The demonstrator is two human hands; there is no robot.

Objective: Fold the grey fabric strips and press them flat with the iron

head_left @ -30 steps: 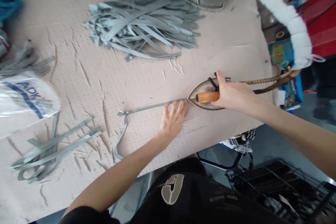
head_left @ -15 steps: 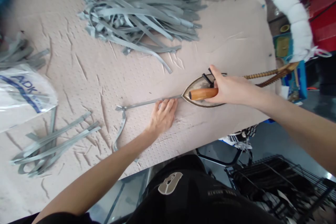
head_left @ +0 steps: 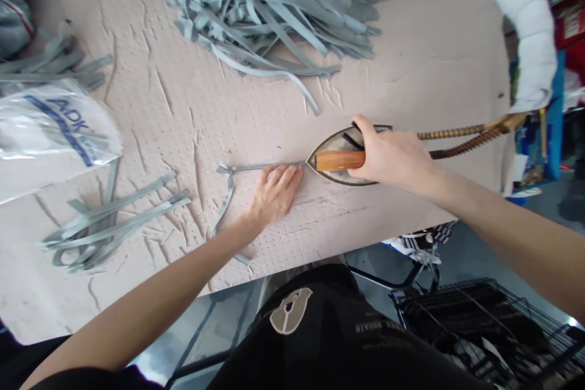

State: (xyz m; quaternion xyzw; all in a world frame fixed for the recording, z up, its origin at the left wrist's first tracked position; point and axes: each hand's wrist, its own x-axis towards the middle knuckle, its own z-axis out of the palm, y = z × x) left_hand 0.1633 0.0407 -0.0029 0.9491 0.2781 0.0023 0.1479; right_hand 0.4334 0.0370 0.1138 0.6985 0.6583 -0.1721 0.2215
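Head view: iron [head_left: 331, 145] on worktop [head_left: 425, 85], nose at grey strip [head_left: 249, 167].
Right hand [head_left: 395, 155] clamps wooden handle [head_left: 338, 161], best hold; likely heavy. Left hand [head_left: 275, 194] touches strip, can't tell if pinching; strip probably limp, light.

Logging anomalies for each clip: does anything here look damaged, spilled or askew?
Creases ridge the table cover on the picture's left, odd because it lies smoother around the iron. No spill shows.

Iron [head_left: 340, 161] seemingly farther left along strip [head_left: 247, 168]
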